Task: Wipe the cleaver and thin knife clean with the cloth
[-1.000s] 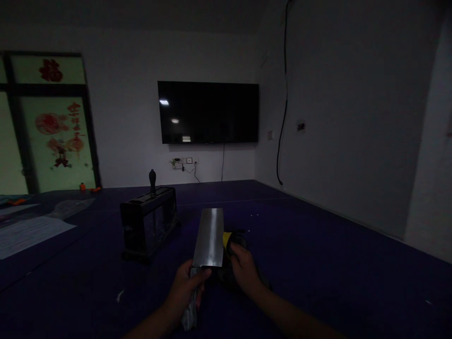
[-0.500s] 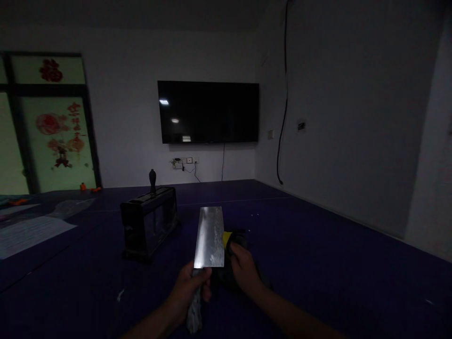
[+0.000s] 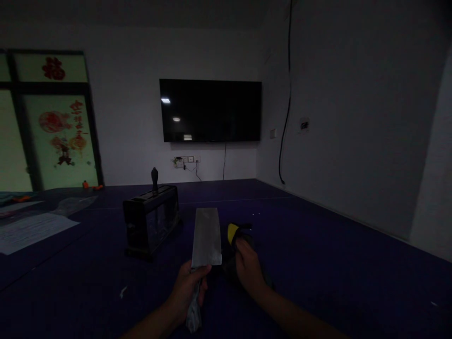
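My left hand [image 3: 189, 289] is closed round the handle of a cleaver [image 3: 206, 238], its wide blade standing up and facing me. Clear, crumpled wrapping seems to cover the handle [image 3: 193, 313]. To the right of the blade, my right hand [image 3: 248, 266] grips a black and yellow tool [image 3: 232, 234] whose kind I cannot make out. Its dark body blends into the tabletop and is partly behind my fingers. A small gap shows between the yellow part and the blade.
A black box with clear sides [image 3: 151, 219] stands left of the cleaver, a dark handle [image 3: 154, 178] rising from its top. Paper [image 3: 35, 230] and a plastic bag [image 3: 76, 205] lie at the left of the purple table [image 3: 318, 273]. A television [image 3: 212, 110] hangs on the far wall.
My right hand and the black and yellow tool have moved slightly right, away from the blade. The cleaver has shifted a little left and turned, so its bright glare is gone.
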`<state>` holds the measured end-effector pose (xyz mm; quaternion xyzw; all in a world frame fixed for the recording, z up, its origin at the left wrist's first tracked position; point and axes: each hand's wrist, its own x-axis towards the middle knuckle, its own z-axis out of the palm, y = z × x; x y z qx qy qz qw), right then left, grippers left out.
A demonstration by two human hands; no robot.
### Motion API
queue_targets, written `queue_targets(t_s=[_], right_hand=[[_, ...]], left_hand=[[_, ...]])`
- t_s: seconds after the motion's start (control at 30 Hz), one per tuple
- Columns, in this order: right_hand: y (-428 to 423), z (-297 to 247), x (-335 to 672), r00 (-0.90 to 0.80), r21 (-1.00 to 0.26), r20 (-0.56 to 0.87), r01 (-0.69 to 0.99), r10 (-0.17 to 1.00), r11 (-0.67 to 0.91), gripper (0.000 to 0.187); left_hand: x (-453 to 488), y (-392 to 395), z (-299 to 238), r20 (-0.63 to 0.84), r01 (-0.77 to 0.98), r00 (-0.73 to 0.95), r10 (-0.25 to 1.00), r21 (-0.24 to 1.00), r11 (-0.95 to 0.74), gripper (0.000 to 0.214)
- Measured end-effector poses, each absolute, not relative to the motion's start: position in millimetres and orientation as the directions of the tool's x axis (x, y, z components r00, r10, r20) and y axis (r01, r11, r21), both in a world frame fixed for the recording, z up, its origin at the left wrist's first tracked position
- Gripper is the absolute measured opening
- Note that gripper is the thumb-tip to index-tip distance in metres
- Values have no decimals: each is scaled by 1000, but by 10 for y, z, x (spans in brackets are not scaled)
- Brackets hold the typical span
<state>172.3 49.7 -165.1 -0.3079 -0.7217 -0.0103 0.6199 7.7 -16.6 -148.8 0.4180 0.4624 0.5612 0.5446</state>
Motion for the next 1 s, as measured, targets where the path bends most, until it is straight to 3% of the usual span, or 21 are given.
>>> queue_targets(t_s=[0.2, 0.37, 0.7, 1.0], right_hand=[[566, -1656, 1653, -336, -110, 913, 342, 231, 933, 53], [561, -1578, 1649, -447, -33, 875, 327, 186, 944, 51], [424, -1507, 1649, -574, 36, 797, 357, 189, 934, 44], [464, -1559, 1655, -521, -61, 826, 299, 216, 952, 42]], left_hand=[[84, -161, -1455, -75, -272, -18, 997, 960, 67, 52], [91, -155, -1441, -125, -294, -46, 991, 950, 106, 61], [39, -74, -1484, -155, -359, -109, 982, 927, 107, 54], [36, -75, -1508, -130, -337, -85, 988, 937, 94, 57]])
